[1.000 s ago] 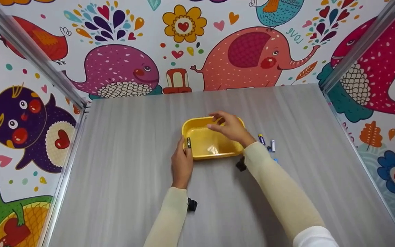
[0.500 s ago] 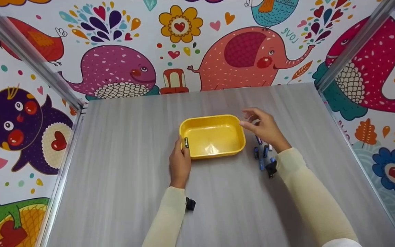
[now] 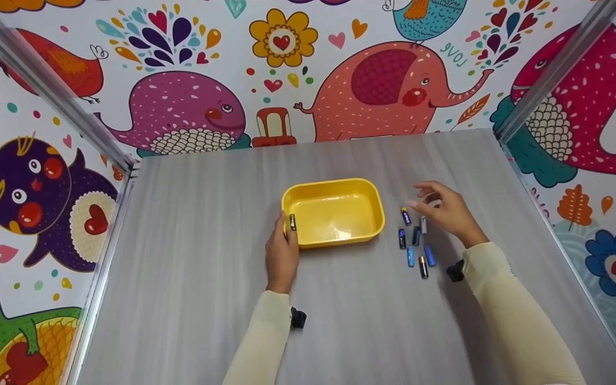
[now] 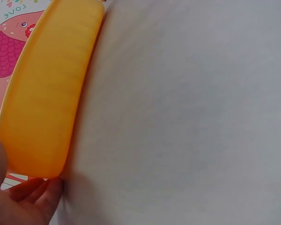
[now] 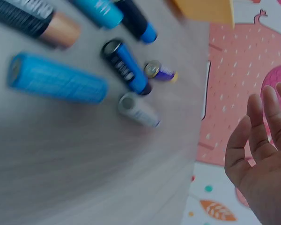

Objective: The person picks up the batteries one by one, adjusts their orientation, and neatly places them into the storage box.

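Observation:
My left hand [image 3: 282, 256] grips the left end of a yellow plastic tray [image 3: 335, 243], thumb over the rim and fingers against the outside wall. A small dark battery [image 3: 293, 222] shows inside the tray, right by that thumb. In the left wrist view, fingertips [image 4: 49, 199] curl at the lower end of the tray [image 4: 47, 103]. My right hand [image 3: 449, 214] hovers beside several loose batteries, its fingers loosely bent and holding nothing. Closest to it are a purple-and-yellow battery [image 3: 406, 216] and a white battery [image 3: 423, 224].
Right of the tray lie a black-and-copper battery [image 3: 423, 267], a light blue battery [image 3: 410, 256] and a blue battery [image 3: 430, 255], with darker ones behind. The grey tabletop [image 3: 190, 267] is bounded by a cartoon-printed wall [image 3: 286, 107] and metal posts [image 3: 564, 75].
My right hand has moved from over the tray rightward, past its right end, to above the batteries, uncovering more of them. My left hand stays on the tray.

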Tool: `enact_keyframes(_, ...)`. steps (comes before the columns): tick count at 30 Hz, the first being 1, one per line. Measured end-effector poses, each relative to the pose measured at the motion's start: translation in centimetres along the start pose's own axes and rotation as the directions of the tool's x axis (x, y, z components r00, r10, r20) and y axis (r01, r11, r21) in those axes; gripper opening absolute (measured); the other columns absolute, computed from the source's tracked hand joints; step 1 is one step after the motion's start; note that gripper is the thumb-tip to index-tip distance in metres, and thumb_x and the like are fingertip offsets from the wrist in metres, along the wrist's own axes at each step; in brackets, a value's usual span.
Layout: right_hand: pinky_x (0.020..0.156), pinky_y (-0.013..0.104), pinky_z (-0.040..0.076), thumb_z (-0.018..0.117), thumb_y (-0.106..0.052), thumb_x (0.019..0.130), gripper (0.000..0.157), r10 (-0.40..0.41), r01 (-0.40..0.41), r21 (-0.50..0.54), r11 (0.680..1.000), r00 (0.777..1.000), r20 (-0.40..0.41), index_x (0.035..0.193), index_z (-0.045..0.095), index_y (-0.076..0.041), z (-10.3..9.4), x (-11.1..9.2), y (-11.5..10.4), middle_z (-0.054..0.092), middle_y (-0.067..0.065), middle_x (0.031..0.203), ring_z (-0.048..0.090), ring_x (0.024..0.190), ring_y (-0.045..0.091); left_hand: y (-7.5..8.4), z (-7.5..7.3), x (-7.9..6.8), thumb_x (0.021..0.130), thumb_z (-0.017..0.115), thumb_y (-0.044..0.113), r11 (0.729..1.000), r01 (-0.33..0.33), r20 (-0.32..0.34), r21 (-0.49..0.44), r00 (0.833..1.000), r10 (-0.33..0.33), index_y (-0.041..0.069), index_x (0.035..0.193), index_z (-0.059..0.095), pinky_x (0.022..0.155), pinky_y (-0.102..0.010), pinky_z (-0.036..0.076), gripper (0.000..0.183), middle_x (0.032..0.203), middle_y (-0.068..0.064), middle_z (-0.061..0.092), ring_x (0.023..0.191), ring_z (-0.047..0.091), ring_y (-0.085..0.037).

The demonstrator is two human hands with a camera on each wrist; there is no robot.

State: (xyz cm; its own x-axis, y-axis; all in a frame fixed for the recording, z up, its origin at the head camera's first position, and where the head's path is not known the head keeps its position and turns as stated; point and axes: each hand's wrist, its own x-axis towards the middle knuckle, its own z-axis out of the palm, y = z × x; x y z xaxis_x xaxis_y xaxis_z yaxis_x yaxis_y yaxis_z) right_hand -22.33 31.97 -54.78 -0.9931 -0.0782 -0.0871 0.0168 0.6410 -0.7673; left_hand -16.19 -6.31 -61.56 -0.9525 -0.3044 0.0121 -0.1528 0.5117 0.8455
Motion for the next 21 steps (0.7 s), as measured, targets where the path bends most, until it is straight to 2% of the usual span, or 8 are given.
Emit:
enact_keyframes(7, 0.1, 0.055, 0.051, 0.076, -0.05, 0.087, 0.066, 0.018, -0.018, 0.0, 1.0, 1.0, 0.01, 0.143, 0.056, -0.02, -0.7, -1.0, 2.8, 0.06, 0.018, 0.13, 0.058, 0.117, 0.034, -0.1, 0.0, 0.1, 0.104, 0.054, 0.019, 0.999, -0.035, -0.027, 0.0, 0.999, 0.035, 0.02, 0.156, 0.044, 0.106, -0.043, 0.049, 0.053, 0.15, -0.005, 0.057, 0.124, 0.061, -0.02)
enact_keyframes(11, 0.105, 0.059, 0.046, 0.077, -0.04, 0.09, 0.063, 0.056, -0.057, 0.008, 0.998, 0.997, 0.046, 0.144, 0.055, -0.016, -0.8, -1.2, 4.2, 0.059, 0.018, 0.133, 0.055, 0.12, 0.036, -0.1, 0.1, 0.1, 0.104, 0.054, 0.018, 0.999, -0.034, -0.028, -0.008, 0.999, 0.034, 0.02, 0.156, 0.044, 0.104, -0.043, 0.05, 0.053, 0.148, -0.006, 0.058, 0.122, 0.062, -0.02)
enact_keyframes(15, 0.108, 0.062, 0.042, 0.077, -0.039, 0.09, 0.063, 0.09, -0.09, -0.004, 0.996, 0.991, 0.094, 0.145, 0.054, -0.019, -0.6, -1.3, 5.4, 0.057, 0.014, 0.134, 0.051, 0.124, 0.036, 0.1, 0.0, 0.0, 0.104, 0.053, 0.018, 1.0, -0.018, -0.014, -0.015, 1.0, 0.018, 0.021, 0.157, 0.043, 0.103, -0.043, 0.05, 0.054, 0.15, -0.004, 0.057, 0.117, 0.061, -0.019)
enact_keyframes(21, 0.111, 0.064, 0.038, 0.079, -0.04, 0.089, 0.064, 0.098, -0.096, -0.017, 0.995, 0.984, 0.148, 0.145, 0.055, -0.022, -0.4, -1.2, 6.8, 0.056, 0.013, 0.137, 0.05, 0.126, 0.036, 0.1, 0.0, 0.0, 0.104, 0.053, 0.019, 1.0, -0.008, -0.011, 0.0, 1.0, 0.008, 0.021, 0.157, 0.043, 0.108, -0.042, 0.048, 0.054, 0.153, -0.003, 0.054, 0.127, 0.059, -0.02)
